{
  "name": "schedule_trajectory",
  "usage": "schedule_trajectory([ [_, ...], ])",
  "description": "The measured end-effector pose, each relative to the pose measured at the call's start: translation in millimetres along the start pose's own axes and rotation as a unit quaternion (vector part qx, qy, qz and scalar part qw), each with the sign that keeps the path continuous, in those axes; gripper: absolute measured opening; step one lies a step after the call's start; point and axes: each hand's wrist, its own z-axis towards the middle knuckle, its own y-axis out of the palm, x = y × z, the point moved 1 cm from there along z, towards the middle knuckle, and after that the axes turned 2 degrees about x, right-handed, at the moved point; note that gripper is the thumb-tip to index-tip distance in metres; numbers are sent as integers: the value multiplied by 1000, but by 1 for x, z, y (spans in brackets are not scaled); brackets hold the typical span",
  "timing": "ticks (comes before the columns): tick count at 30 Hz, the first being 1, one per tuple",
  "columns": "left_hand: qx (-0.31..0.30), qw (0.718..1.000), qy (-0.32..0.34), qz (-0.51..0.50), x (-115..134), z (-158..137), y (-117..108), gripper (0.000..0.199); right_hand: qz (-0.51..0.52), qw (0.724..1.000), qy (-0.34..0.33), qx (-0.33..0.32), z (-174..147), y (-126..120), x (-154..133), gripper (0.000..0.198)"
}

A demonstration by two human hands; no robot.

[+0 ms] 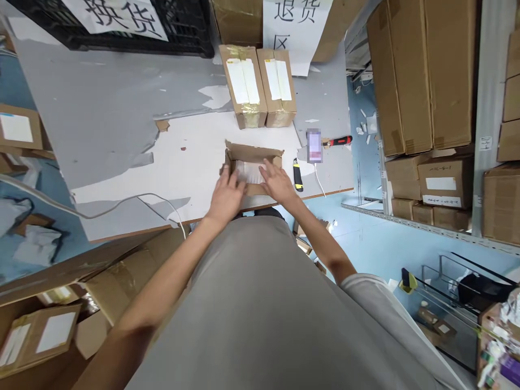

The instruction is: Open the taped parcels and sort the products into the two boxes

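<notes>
An open cardboard box (255, 151) stands near the front edge of the table, and something whitish and clear-looking, perhaps plastic wrap (249, 172), lies inside it. My left hand (228, 195) rests at the box's left front corner, fingers spread over its rim. Across from it, my right hand (277, 183) reaches over the right front side with fingers apart, the fingertips touching or just above the contents. Neither hand has anything gripped. A yellow and black utility knife (298, 174) lies just right of the box.
Two taped cartons (262, 89) stand behind the box. A phone (314, 145) with a white cable and a red-black cutter (340, 141) lie at the right. A black crate (179, 27) sits at the back left. Shelving with cartons (444, 179) is on the right.
</notes>
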Motion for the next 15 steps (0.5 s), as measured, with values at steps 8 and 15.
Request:
schedule_trajectory([
  [8, -24, 999, -47, 8, -32, 0, -29, 84, 42, 999, 34, 6, -19, -1, 51, 137],
  [15, -7, 998, -46, 36, 23, 10, -16, 52, 48, 998, 32, 23, -15, 14, 49, 136],
])
